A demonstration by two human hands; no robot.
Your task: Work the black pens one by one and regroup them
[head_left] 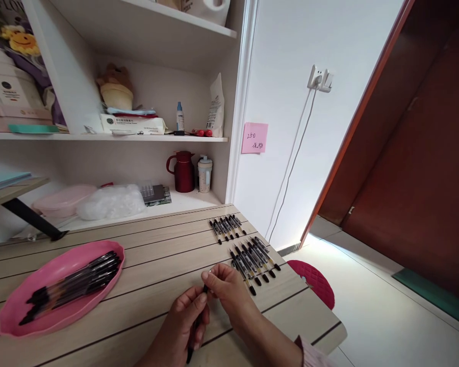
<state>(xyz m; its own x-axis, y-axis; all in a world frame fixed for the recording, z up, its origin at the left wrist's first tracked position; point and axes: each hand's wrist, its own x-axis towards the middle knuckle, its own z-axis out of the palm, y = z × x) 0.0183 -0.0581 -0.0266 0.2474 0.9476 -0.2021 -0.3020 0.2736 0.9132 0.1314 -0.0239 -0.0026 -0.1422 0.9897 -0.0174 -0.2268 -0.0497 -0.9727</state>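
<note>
A dark pen (190, 352) stands at a slant in my left hand (189, 313), whose fingers are wrapped round its barrel. My right hand (229, 293) is closed in a pinch at the pen's upper end, mostly hiding it; something small and pale shows at the fingertips. Just beyond my right hand lies a row of pens (252, 259) with black ends toward me. Behind that row is a second row of similar pens (227, 228). To the left, a pink scalloped tray (63, 260) holds a bundle of dark capped pens (80, 283).
The wooden tabletop (153, 275) ends on the right beside a red round stool (315, 280). At the back are white shelves (168, 137) with a red jug (184, 172) and a tumbler (204, 174). A black riser leg (34, 219) stands at the left.
</note>
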